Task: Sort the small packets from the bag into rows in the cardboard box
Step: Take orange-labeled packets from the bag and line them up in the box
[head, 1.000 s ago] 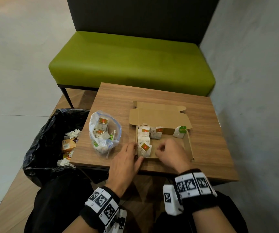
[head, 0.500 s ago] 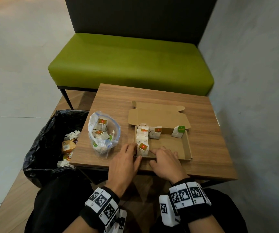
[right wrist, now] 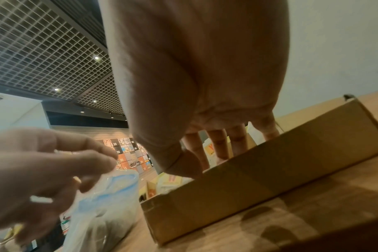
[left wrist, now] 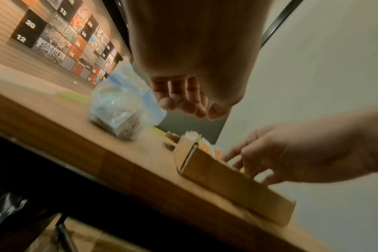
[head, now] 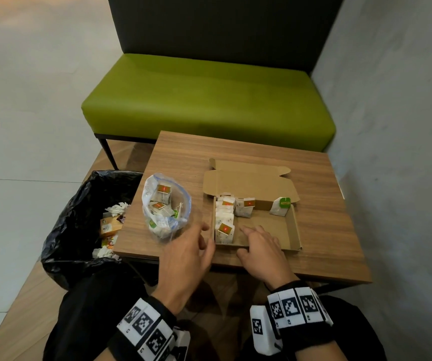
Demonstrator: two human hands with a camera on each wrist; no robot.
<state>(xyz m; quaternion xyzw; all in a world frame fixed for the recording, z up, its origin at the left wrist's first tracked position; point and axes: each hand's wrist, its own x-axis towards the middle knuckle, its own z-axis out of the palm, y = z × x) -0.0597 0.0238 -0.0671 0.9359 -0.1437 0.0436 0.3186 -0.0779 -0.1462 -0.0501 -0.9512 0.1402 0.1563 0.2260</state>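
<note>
Plainly, neither grip has hold of anything. The right hand (head: 260,252) lies low in the centre of the head view, its fingers spread and nearly straight, reaching over the near wall of the cardboard box (head: 295,230) onto its bare floor; the thumb sits outside that wall. I judge it is there to steady the box, or has just let go of a packet. The left hand (head: 186,259) hovers just left of it, fingers loosely extended and empty, pointing toward the plastic bag (head: 166,204), most likely to fetch the next packet. In the left wrist view its fingertips (left wrist: 179,102) hang above the counter (head: 326,230), close to the bag but not touching it.

Outward from the right fingertips, the nearest packet (head: 224,231) stands upright just to their left, at the near end of a row of packets (head: 224,213) running along the box's left wall. One more orange-tagged packet (head: 245,207) leans against the back wall beside that row, and a green-tagged packet (head: 280,206) stands apart at the upper right corner of the box, probably seeding a separate row. The bag, left of the box, still holds several packets, so sorting is far from finished.
</note>
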